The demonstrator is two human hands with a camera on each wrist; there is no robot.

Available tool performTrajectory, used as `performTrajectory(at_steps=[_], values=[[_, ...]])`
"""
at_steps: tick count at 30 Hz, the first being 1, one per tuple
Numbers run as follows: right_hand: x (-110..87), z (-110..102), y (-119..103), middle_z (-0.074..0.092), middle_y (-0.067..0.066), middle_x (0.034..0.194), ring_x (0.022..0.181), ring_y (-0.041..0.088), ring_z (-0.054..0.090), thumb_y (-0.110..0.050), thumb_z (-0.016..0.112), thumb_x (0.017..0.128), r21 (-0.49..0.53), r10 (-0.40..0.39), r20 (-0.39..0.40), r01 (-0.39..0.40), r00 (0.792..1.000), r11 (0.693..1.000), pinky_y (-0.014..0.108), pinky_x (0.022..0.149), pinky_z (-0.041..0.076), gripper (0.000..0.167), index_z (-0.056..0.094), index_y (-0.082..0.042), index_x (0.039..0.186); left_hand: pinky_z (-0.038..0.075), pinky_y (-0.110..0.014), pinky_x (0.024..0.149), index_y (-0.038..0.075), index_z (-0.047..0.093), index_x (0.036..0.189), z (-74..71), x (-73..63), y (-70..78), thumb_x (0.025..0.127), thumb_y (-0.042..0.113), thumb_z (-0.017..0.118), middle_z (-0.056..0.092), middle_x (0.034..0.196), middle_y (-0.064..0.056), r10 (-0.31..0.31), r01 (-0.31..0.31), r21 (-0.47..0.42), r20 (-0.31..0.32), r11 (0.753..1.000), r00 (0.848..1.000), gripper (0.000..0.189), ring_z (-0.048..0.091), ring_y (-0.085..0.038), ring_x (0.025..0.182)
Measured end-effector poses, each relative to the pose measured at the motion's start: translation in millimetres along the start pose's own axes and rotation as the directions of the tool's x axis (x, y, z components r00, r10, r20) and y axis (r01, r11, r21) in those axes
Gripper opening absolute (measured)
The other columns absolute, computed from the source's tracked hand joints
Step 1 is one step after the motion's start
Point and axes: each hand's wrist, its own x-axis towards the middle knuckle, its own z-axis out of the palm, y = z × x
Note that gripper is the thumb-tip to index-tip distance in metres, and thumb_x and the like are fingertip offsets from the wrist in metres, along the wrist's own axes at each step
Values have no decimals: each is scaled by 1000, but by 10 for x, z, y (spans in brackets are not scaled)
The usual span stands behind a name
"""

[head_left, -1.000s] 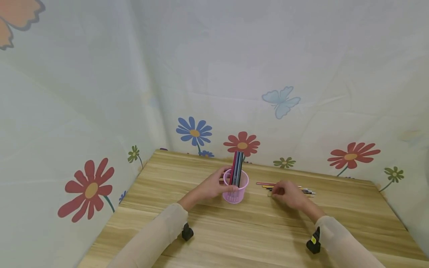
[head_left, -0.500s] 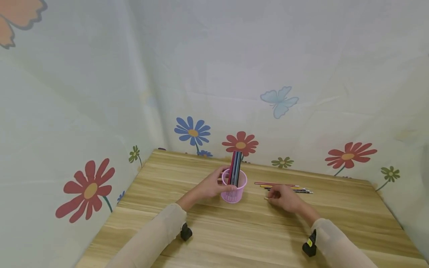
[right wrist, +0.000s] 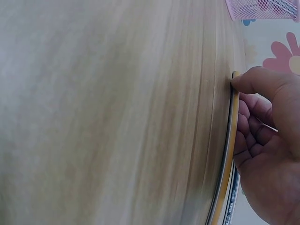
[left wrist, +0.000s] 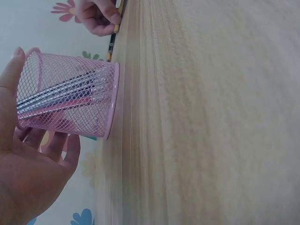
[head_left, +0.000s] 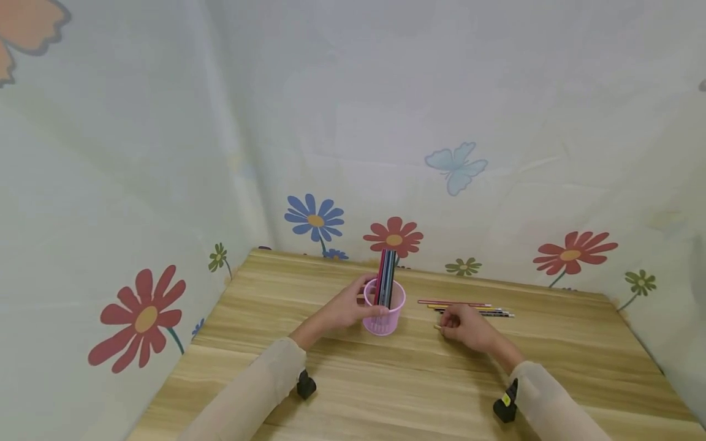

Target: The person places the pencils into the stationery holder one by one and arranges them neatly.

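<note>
A pink mesh pencil cup (head_left: pixel 390 321) stands on the table, in the grip of my left hand (head_left: pixel 343 306). The thumb lies over its rim and the fingers go round the far side. Several dark pencils (head_left: pixel 388 278) and a red one lean inside it, their lower ends showing through the mesh in the left wrist view. To the right of the cup, my right hand (head_left: pixel 471 329) pinches a yellow pencil (right wrist: pixel 228 164) between thumb and fingers, low over the tabletop. Its end pokes out past the fingertips; most of its length is hidden by the hand in the head view.
Several loose pencils (head_left: pixel 455 302), red, yellow and dark, lie in a bunch just behind my right hand. The wood-grain table (head_left: pixel 386 392) ends at the back against a pale curtain (head_left: pixel 353 122) printed with flowers and a butterfly.
My right hand has closed on the pencil nearest me and drawn it slightly left, away from the bunch. The left hand keeps its hold on the cup, which stays put.
</note>
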Motion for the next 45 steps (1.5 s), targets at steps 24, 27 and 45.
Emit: performTrajectory(at_steps=[24,27,45], values=[[0,27,-41,61,-2,84,76,10,54,-4,75,92,-86,7,0,-7,1000,996,27,66,48,8,67,-4,96,49,-46,112,23,38,160,-18,-20,38,92,37,85,55,147,-3,-23,23,-30,17,999,1000,84,56,-28,134],[10,0,-32,62,-3,84,76,10,55,-4,75,91,-96,11,-5,-12,1000,995,27,66,50,8,67,-6,94,49,-45,113,23,38,160,-15,-13,41,92,39,85,55,147,-2,-22,22,-23,19,999,1000,84,55,-28,135],[214,-257,-246,68,4,92,84,14,62,-5,69,101,21,41,-45,-40,998,999,29,70,53,7,68,-1,106,48,-47,114,22,36,162,-40,0,46,92,42,85,54,148,-3,-32,32,-21,24,999,999,88,54,-28,136]])
